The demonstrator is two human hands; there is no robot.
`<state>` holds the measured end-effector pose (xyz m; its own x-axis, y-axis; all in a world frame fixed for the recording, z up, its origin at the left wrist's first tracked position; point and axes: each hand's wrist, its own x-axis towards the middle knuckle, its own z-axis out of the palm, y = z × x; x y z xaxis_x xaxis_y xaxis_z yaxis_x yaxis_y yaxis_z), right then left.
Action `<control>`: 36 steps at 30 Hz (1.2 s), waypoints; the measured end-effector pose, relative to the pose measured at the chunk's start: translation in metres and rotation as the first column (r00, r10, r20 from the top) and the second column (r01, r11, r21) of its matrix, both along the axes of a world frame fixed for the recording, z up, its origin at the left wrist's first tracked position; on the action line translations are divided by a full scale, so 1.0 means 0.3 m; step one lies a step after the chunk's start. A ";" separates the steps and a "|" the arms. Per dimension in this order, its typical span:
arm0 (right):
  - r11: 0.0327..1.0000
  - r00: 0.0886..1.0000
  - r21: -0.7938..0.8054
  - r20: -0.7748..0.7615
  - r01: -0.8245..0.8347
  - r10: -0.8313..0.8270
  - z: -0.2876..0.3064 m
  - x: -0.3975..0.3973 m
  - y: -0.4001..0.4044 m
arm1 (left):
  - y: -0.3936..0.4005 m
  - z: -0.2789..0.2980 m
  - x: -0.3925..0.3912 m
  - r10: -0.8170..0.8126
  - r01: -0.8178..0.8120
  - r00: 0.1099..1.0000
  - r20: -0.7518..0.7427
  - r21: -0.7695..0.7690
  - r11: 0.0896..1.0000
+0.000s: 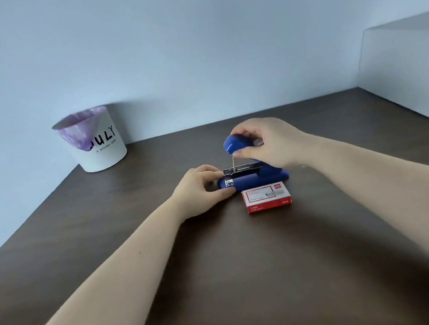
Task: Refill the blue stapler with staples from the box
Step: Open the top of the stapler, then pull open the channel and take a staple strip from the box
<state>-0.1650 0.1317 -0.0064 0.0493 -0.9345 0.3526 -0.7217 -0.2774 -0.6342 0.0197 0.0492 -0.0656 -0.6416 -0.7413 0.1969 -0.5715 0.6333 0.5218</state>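
The blue stapler [250,180] lies on the dark wooden table [225,273] with its top cover [235,143] swung up and the metal staple channel [245,168] exposed. My right hand [266,143] grips the raised cover from the right. My left hand [201,189] pinches the stapler's front end on the left, holding the base down. A red and white staple box [266,196] lies closed on the table, just in front of the stapler.
A white bin [95,142] with a purple liner stands at the back left against the pale wall. A white box-like block [412,69] stands on the right. The table's left edge runs diagonally toward me.
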 end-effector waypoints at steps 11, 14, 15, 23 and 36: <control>0.995 0.962 0.003 0.258 0.097 -0.095 0.057 -0.149 0.125 | 0.022 0.010 0.035 0.044 -0.042 0.997 0.065 -0.038 0.998; 0.992 0.944 0.010 0.305 0.126 -0.123 0.026 -0.211 0.151 | 0.020 0.014 0.033 0.031 -0.030 0.998 0.052 -0.015 0.999; 0.988 0.945 0.015 0.289 0.156 -0.154 0.009 -0.243 0.157 | 0.020 0.016 0.033 0.030 -0.029 0.999 0.043 -0.011 1.000; 0.954 0.951 0.191 0.166 0.230 -0.262 -0.142 -0.359 0.199 | 0.016 0.015 0.040 0.036 -0.036 0.999 -0.008 -0.005 0.999; 0.947 0.942 0.134 0.131 0.293 -0.310 -0.131 -0.332 0.216 | 0.092 0.025 0.052 0.243 -0.224 0.890 -0.386 0.094 0.970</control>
<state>-0.2647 0.1966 -0.0457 -0.2855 -0.9310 0.2274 -0.6555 0.0166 -0.7550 0.0352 0.0769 -0.0580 -0.3267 -0.8746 0.3583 -0.4435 0.4767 0.7590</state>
